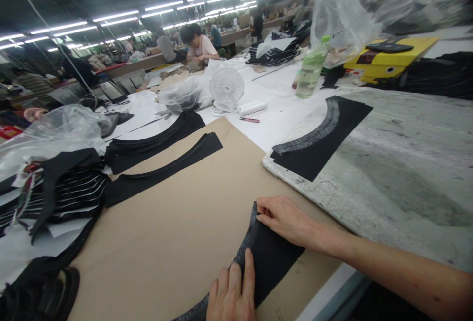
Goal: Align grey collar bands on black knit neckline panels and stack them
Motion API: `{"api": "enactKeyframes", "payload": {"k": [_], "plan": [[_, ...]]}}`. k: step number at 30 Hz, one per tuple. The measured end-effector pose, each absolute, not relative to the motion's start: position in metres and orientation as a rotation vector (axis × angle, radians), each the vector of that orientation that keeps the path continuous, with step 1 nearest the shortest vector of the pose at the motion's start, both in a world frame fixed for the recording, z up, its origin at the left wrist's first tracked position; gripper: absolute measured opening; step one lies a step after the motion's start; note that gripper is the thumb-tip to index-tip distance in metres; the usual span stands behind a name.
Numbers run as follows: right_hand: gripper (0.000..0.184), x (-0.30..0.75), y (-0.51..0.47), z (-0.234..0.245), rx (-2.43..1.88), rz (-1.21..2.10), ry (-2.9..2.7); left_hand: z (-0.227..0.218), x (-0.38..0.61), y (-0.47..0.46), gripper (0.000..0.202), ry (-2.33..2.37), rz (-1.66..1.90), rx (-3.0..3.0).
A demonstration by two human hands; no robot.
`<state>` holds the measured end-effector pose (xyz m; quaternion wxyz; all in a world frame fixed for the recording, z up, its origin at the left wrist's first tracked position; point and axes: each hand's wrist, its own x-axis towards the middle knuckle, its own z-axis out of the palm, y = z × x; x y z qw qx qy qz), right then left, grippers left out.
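Note:
A stack of curved black fabric pieces (271,259) lies on brown cardboard (177,232) near the table's front edge. My right hand (286,220) rests on the stack's far end, fingertips pinched on its upper edge. My left hand (231,294) lies flat on the near part of the stack, fingers held together and pressing it down.
More curved black pieces (162,171) lie further back on the cardboard, another stack (320,139) on a grey pad at right. Striped fabric (62,190) and plastic bags sit at left. A small white fan (226,87), a bottle (310,70) and a yellow box (391,57) stand behind. People work at far tables.

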<state>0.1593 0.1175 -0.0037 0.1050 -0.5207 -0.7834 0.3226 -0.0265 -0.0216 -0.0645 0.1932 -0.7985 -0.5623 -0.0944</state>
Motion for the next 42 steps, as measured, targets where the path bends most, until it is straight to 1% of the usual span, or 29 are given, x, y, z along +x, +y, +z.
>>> {"api": "enactKeyframes", "payload": {"k": [6, 15, 21, 26, 34, 39, 42], "plan": [[0.017, 0.158, 0.118, -0.005, -1.565, 0.916, -2.299, -0.063, -0.026, -0.023, 0.058, -1.589, -0.275, -2.241], [0.019, 0.163, 0.117, -0.001, -1.518, 0.990, -2.282, -0.061, -0.023, -0.023, 0.052, -1.618, -0.275, -2.224], [0.018, 0.167, 0.116, -0.001, -1.451, 1.078, -2.241, -0.060, -0.023, -0.021, 0.052, -1.595, -0.287, -2.228], [0.022, 0.164, 0.114, -0.003, -1.509, 0.979, -2.263, -0.060, -0.024, -0.021, 0.057, -1.587, -0.284, -2.224], [0.015, 0.158, 0.115, -0.009, -1.580, 0.913, -2.255, -0.061, -0.023, -0.021, 0.060, -1.569, -0.293, -2.205], [0.010, 0.157, 0.114, -0.011, -1.607, 0.893, -2.262, -0.063, -0.022, -0.021, 0.055, -1.597, -0.291, -2.205], [0.012, 0.156, 0.113, -0.012, -1.615, 0.856, -2.277, -0.064, -0.022, -0.022, 0.054, -1.603, -0.296, -2.202]]}}
